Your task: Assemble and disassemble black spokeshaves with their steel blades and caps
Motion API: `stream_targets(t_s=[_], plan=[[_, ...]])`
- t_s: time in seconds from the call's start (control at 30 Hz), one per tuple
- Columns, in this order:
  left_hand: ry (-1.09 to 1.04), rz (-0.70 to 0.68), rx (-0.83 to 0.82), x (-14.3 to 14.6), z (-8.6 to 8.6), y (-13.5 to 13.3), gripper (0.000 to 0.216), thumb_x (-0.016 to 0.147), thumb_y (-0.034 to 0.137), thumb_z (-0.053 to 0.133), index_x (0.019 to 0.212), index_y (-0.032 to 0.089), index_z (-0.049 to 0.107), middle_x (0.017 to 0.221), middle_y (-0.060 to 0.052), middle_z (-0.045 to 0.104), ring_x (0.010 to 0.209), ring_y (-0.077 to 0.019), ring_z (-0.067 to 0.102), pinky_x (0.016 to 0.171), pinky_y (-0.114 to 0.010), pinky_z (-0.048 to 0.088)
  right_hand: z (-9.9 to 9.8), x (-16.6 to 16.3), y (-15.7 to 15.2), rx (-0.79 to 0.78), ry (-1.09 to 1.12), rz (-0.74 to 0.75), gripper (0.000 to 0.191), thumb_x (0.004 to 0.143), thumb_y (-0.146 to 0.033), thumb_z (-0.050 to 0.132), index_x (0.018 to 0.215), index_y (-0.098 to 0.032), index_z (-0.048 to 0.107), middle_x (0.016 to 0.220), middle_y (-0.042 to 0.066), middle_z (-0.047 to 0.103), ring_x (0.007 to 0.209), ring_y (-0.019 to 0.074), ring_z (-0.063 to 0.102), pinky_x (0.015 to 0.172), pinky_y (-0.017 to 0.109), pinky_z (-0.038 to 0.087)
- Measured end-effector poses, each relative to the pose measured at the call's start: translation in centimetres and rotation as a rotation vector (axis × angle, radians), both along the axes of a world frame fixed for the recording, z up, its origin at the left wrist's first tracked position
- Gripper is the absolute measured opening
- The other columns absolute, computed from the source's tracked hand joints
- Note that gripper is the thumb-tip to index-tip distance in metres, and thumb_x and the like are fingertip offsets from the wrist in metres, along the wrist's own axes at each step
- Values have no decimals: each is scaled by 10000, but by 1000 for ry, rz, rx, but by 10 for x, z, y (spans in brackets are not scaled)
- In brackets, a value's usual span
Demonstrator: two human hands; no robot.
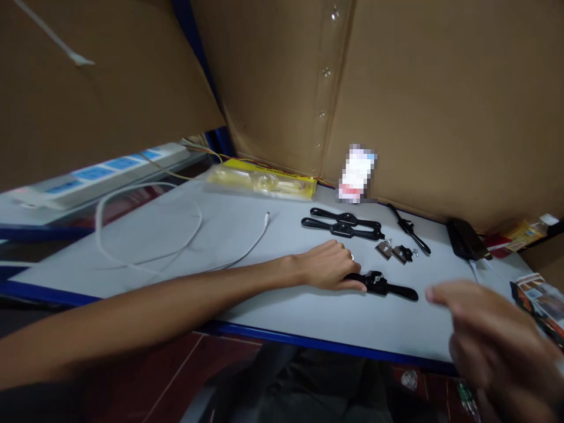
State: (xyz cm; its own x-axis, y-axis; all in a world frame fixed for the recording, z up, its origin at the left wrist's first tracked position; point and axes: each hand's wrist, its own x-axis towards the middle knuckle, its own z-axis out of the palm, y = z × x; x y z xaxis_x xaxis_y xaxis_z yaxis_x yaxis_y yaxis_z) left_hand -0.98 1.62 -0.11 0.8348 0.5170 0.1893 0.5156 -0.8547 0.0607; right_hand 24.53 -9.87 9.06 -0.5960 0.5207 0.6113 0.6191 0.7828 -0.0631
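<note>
My left hand (330,265) is closed around the left handle of a black spokeshave (379,283), which lies on the grey tabletop. To the right, my right hand (493,335) hovers at the front edge, smeared by motion; a finger points toward the spokeshave's free handle without touching it. Beyond my left hand lie two black spokeshave bodies (341,228) side by side. A third one (409,228) sits at an angle farther right. Between them are flat metal blades (384,250), a dark cap piece (402,254) and small screws (415,252).
A clear plastic package with yellow card (264,181) lies at the back, beside a blurred-out phone-like screen (356,173). A white cable (200,217) loops on the left near a power strip (106,173). A black box-like object (467,239) and packets (540,296) occupy the right.
</note>
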Motion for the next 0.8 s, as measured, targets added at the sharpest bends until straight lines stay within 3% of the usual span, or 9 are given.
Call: stream_targets(t_s=[0.07, 0.1, 0.2, 0.27, 0.33, 0.47, 0.67, 0.8], plan=[[-6, -4, 2, -1, 0, 0, 588, 983, 634, 419, 749, 163, 682, 603, -45, 639, 473, -138, 526, 501, -310, 172, 0, -11, 45, 88, 134, -22, 186, 913, -107, 520, 936, -250, 636, 721, 7, 685, 637, 157, 641, 608, 285, 483], [-6, -8, -6, -1, 0, 0, 593, 985, 636, 410, 754, 162, 681, 603, -44, 637, 474, -137, 529, 501, -310, 170, -1, -14, 66, 51, 110, -18, 150, 902, -122, 535, 890, -234, 634, 654, -15, 645, 553, 131, 582, 558, 266, 441], [-7, -23, -44, -1, 1, 0, 602, 992, 638, 386, 758, 165, 675, 595, -38, 633, 471, -136, 536, 498, -305, 170, -12, -18, 101, -267, 24, -17, 128, 897, -182, 524, 829, -201, 630, 497, -74, 464, 432, 91, 391, 479, 240, 318], [2, -23, -53, -2, 1, -1, 605, 995, 637, 376, 757, 165, 669, 582, -34, 626, 472, -137, 543, 498, -304, 168, -24, -19, 102, -372, -53, 2, 131, 898, -187, 504, 862, -190, 630, 487, -85, 417, 434, 86, 350, 501, 240, 285], [11, -21, -56, -2, 2, -1, 612, 1000, 636, 362, 758, 162, 664, 573, -34, 621, 473, -138, 545, 500, -303, 168, -37, -23, 93, -424, -179, -20, 123, 925, -236, 519, 892, -185, 626, 534, -64, 466, 479, 97, 379, 533, 252, 261], [12, -20, -91, -3, 2, -2, 628, 1011, 635, 325, 745, 164, 644, 570, -33, 621, 471, -130, 528, 503, -299, 187, -60, -37, 73, -480, -307, -184, 196, 982, -333, 515, 911, -168, 594, 627, -6, 566, 516, 124, 396, 540, 291, 185], [56, -14, -101, -4, 1, -1, 601, 1018, 612, 340, 749, 171, 647, 602, -26, 647, 494, -125, 528, 518, -300, 194, -66, -40, 70, -599, -170, -108, 77, 946, -184, 476, 982, -183, 544, 736, 3, 617, 583, 135, 467, 567, 296, 239], [80, 0, -107, -4, 2, -2, 582, 1010, 622, 360, 783, 177, 658, 630, -25, 664, 522, -132, 551, 523, -301, 191, -64, -37, 72, -684, -54, -152, 21, 923, -169, 541, 929, -185, 552, 714, -12, 605, 655, 137, 525, 607, 282, 282]])
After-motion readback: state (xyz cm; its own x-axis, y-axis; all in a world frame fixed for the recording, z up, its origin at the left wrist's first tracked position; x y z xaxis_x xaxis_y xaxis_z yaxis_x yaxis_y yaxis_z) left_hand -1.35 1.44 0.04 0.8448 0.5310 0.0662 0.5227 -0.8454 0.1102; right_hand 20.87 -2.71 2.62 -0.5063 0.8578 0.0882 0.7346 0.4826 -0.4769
